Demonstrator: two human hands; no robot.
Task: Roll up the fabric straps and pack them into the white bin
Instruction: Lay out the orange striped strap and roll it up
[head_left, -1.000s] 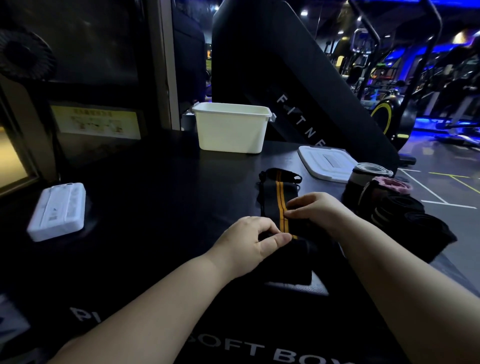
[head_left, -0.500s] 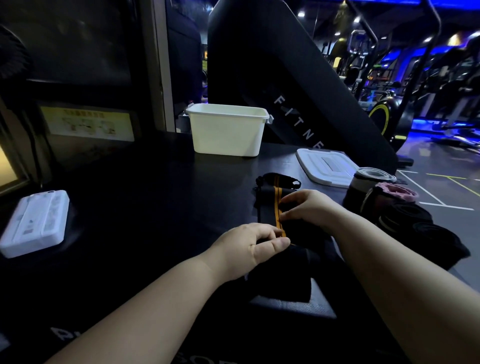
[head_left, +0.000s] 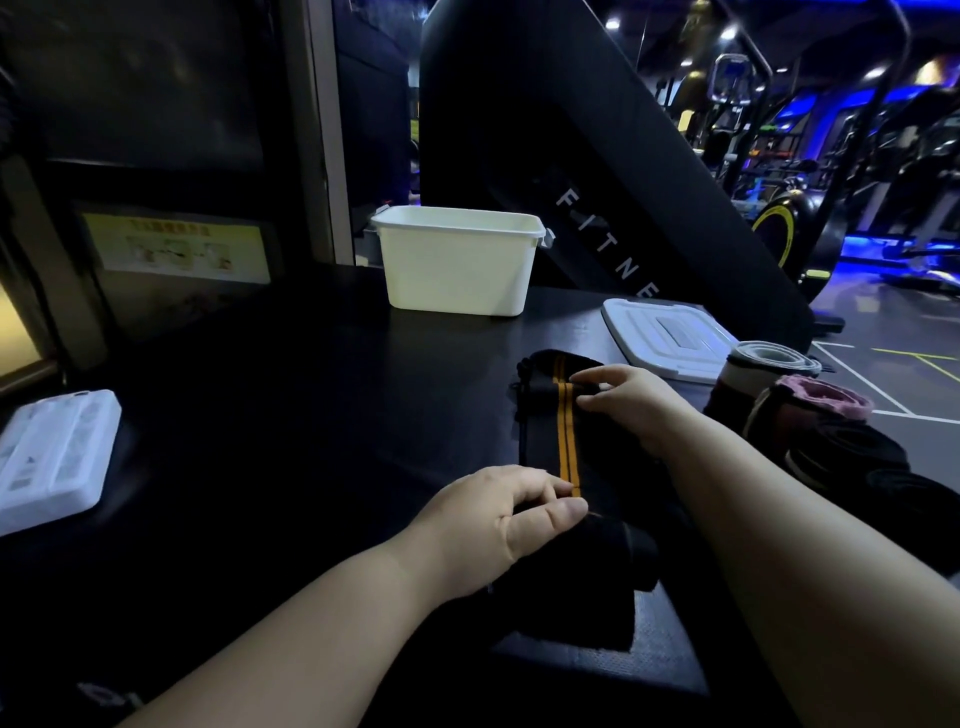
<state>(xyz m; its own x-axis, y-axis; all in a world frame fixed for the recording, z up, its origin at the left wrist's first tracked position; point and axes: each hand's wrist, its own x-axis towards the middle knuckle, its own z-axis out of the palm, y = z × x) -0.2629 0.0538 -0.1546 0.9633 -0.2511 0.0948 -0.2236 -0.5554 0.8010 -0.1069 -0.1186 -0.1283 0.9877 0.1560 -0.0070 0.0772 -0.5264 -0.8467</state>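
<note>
Evidently to keep the strap (head_left: 566, 441) taut for rolling, left hand (head_left: 498, 519) pinches its near end, right hand (head_left: 631, 402) its far fold.

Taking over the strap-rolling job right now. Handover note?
Left hand: pinches the near end of the black fabric strap with the orange stripe.
Right hand: pinches that strap's far end, which is folded over.
Done: a cluster of rolled straps, grey, pink and black, sits at the right edge of the dark table, outside the white plastic bin. The bin's inside is hidden.
Left: the striped strap lies mostly flat. Roll it, then pack every roll into the bin.
</note>
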